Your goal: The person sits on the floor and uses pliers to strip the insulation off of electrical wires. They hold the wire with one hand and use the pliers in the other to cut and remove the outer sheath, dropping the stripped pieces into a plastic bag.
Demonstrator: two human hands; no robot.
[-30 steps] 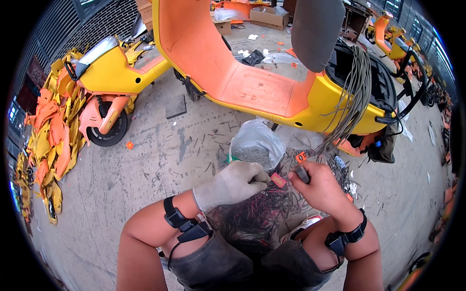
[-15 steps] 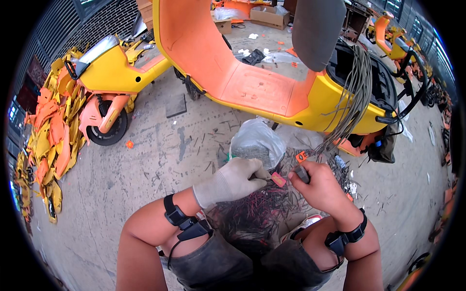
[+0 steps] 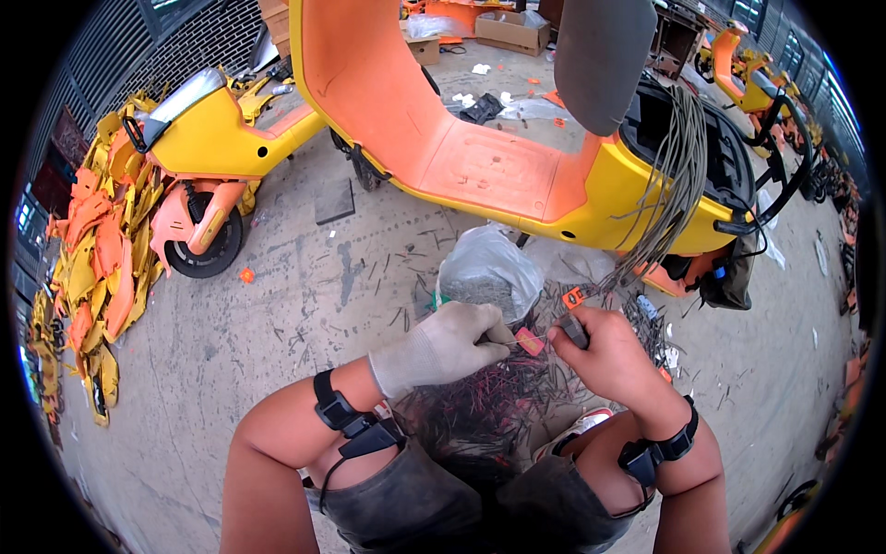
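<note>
My left hand (image 3: 441, 349), in a pale grey glove, pinches a thin wire (image 3: 503, 343) between thumb and fingers. The wire runs toward my bare right hand (image 3: 611, 355). That hand is closed around a dark grey block-shaped piece (image 3: 573, 331); its exact kind is unclear. Between the two hands shows a small pink-red piece (image 3: 529, 341), and I cannot tell whether the wire touches it. Cut wire scraps and stripped sheathing (image 3: 480, 397) lie heaped on the floor below my hands. Just beyond stands an open clear plastic bag (image 3: 494, 254) with grey fine strands inside.
A yellow and orange scooter (image 3: 489, 175) stands across the front, a bundle of grey wires (image 3: 683, 157) draped over its rear. Another scooter body (image 3: 221, 129) is at left, beside a pile of yellow and orange panels (image 3: 97, 258). An orange plastic part (image 3: 573, 297) lies near my right hand.
My gloved left hand has shifted very slightly to the right. My right hand keeps its place and its hold on the grey piece.
</note>
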